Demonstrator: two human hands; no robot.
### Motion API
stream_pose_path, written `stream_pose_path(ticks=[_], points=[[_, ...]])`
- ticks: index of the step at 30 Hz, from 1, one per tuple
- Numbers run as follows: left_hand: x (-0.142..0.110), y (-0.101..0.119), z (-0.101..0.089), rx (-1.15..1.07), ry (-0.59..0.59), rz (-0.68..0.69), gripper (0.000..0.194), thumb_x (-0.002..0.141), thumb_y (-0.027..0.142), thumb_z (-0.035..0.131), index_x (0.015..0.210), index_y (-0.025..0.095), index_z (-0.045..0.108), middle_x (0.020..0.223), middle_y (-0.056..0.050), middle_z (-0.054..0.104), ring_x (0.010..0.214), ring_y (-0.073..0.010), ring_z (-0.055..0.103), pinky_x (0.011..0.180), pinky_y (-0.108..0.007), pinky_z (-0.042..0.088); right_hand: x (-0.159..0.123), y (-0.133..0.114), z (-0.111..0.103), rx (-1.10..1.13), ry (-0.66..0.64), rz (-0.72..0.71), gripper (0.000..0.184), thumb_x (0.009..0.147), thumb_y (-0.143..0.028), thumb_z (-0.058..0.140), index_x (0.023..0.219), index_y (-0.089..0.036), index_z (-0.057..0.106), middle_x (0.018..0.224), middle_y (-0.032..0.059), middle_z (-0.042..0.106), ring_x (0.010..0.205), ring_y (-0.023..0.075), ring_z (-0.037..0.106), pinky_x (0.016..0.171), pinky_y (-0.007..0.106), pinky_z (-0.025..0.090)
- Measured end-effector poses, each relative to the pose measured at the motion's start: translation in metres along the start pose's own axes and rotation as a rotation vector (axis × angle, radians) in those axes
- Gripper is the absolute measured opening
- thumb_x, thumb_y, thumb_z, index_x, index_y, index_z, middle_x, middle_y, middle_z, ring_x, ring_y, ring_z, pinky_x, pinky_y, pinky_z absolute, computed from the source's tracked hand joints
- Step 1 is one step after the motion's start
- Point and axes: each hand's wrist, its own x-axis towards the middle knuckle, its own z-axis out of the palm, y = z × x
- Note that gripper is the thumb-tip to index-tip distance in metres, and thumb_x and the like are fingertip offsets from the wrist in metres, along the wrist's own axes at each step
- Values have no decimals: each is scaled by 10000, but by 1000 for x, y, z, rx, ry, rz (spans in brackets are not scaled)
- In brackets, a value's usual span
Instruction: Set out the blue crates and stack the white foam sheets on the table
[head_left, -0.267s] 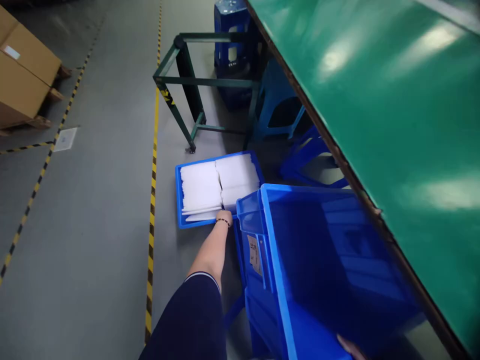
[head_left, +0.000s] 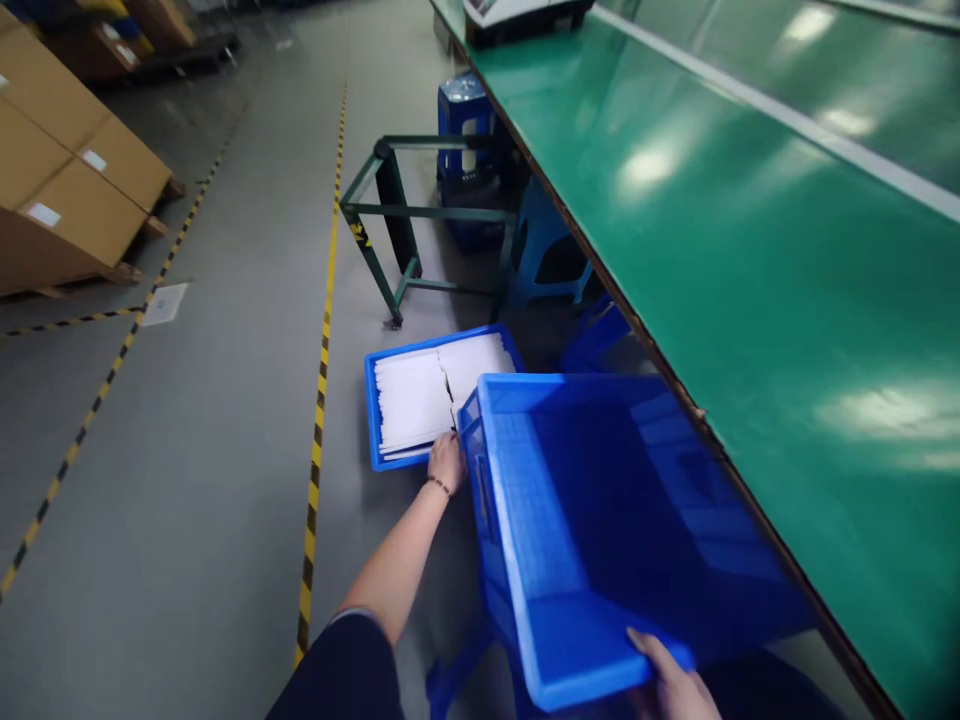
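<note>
A large blue plastic crate [head_left: 517,600] is tilted towards me, and its visible inside holds nothing. My right hand [head_left: 675,685] grips its near right rim, with the thumb over the edge inside. Beyond its left end sits a low blue tray [head_left: 370,410] of white sheets [head_left: 412,395], stacked in two side-by-side piles. My left hand [head_left: 448,462] reaches to the tray's near edge, close beside the crate's left wall. Its fingertips are mostly hidden, so I cannot tell whether they touch the tray, the crate or the sheets.
A long green table [head_left: 750,300] runs along the right, its edge close to the crate. Blue stools [head_left: 540,245] stand under it. A dark green metal frame [head_left: 431,210] stands behind the tray. Yellow-black floor tape [head_left: 319,420] and cartons on a pallet [head_left: 97,180] are at left.
The large crate has shifted left and now covers more of the tray's right side. My right hand shows more fully on its rim. My left hand has drawn back slightly; the view has tipped up.
</note>
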Motion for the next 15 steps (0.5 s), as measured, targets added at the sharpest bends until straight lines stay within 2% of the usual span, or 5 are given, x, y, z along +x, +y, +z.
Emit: stream_pose_path(ticks=[4, 7, 9, 11, 15], points=[[-88, -29, -41, -133, 101, 57, 454, 930, 219, 115, 1369, 275, 218, 1339, -8, 430, 1174, -107, 450, 897, -241, 445, -13, -35, 74, 250, -102, -14, 317, 584, -334, 661, 808, -224, 467, 706, -21, 609, 701, 183, 605, 581, 274, 517], [-115, -55, -75, -310, 199, 145, 673, 857, 310, 425, 1398, 264, 28, 1366, -12, 394, 1171, -142, 459, 904, -228, 443, -24, -64, 128, 309, -282, -103, 319, 629, -361, 655, 832, -225, 449, 797, -23, 596, 763, 153, 591, 605, 243, 505], [-101, -74, -100, -214, 280, -29, 812, 761, 273, 562, 1394, 233, 56, 1289, -29, 486, 1099, -163, 522, 873, -222, 460, -29, -72, 148, 221, -524, -119, 321, 670, -424, 626, 854, -227, 451, 915, -5, 586, 825, 155, 591, 616, 251, 502], [-70, -93, -122, -93, 310, -182, 703, 775, 189, 508, 1377, 227, 146, 1225, -28, 543, 1033, -155, 564, 824, -215, 478, -30, -69, 149, 48, -717, -120, 319, 695, -473, 593, 823, -214, 459, 936, 7, 573, 827, 161, 597, 598, 256, 493], [-13, -132, -137, 30, 289, -268, 474, 809, 119, 471, 1267, 205, 382, 1108, -51, 607, 945, -161, 598, 787, -259, 490, -20, -33, 103, -233, -757, -158, 305, 708, -476, 568, 736, -190, 467, 752, -19, 554, 722, 140, 597, 546, 224, 442]])
